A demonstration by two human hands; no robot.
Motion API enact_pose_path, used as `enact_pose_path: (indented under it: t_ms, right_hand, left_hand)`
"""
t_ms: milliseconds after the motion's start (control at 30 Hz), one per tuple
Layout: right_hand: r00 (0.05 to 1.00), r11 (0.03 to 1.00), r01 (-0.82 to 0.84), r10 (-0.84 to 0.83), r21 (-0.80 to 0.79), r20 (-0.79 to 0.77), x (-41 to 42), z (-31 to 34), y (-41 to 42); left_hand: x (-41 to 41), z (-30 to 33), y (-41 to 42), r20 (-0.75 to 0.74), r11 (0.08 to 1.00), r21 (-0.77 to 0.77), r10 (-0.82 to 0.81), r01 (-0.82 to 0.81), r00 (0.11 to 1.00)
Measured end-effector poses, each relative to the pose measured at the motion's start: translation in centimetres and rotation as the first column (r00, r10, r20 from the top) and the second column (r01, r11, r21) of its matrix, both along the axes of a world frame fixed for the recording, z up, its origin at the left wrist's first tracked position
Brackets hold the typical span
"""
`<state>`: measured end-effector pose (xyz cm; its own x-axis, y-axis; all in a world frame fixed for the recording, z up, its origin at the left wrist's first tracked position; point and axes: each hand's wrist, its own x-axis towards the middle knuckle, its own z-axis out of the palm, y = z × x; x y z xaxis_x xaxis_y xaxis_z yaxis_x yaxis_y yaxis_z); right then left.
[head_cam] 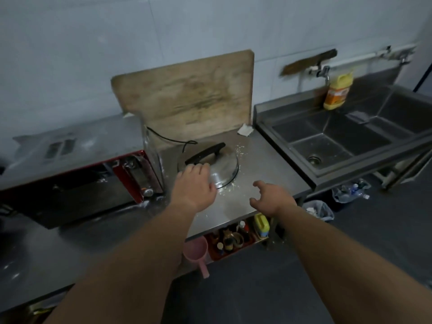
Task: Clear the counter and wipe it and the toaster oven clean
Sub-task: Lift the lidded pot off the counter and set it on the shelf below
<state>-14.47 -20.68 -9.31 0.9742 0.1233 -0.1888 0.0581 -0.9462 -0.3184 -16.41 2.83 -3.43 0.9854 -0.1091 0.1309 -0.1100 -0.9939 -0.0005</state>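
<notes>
While crumbs litter the counter | left hand rests on pot lid, fingers hidden | right hand loose, empty | wiping not begun

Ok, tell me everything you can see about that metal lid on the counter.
The lid is a round, shallow dome of shiny silvery metal with a long black handle across its top. It lies dome-up, rim down, on the steel counter, between the toaster oven and the sink, in front of the leaning cutting board. Pale crumbs lie round its rim. The left hand rests on its near edge.
</notes>
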Motion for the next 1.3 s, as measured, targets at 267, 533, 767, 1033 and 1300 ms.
enact_pose_path:
  t_ms: [267, 533, 767, 1033, 1300]
  right_hand:
    - [0.998, 0.994, 0.067, -0.068, 0.085, 0.002, 0.0, 0.6, 1.0]
    - [0.988, 0.985, 0.156, -0.157, 0.078, 0.002, 3.1, 1.3, 3.9]
    - [0.977, 0.972, 0.212, -0.212, 0.1, -0.003, 5.3, 0.9, 6.9]
    - [0.966, 0.962, 0.26, -0.258, 0.085, -0.024, 6.1, -0.4, 7.7]
    - [0.956, 0.955, 0.291, -0.287, 0.055, -0.064, 7.9, -4.1, 8.1]
  left_hand:
    - [3.9, 0.1, 1.5, 0.019, 0.999, 0.015, -0.032, 0.031, 0.999]
    - [10.6, -1.0, 5.2, -0.003, 0.995, -0.017, -0.099, 0.099, 0.995]
    - [15.7, -1.7, 7.5, -0.008, 0.987, -0.014, -0.161, 0.161, 0.987]
    - [19.5, -3.6, 7.8, -0.049, 0.984, -0.014, -0.178, 0.177, 0.983]
    - [23.1, -6.8, 8.3, -0.119, 0.984, -0.003, -0.178, 0.179, 0.977]
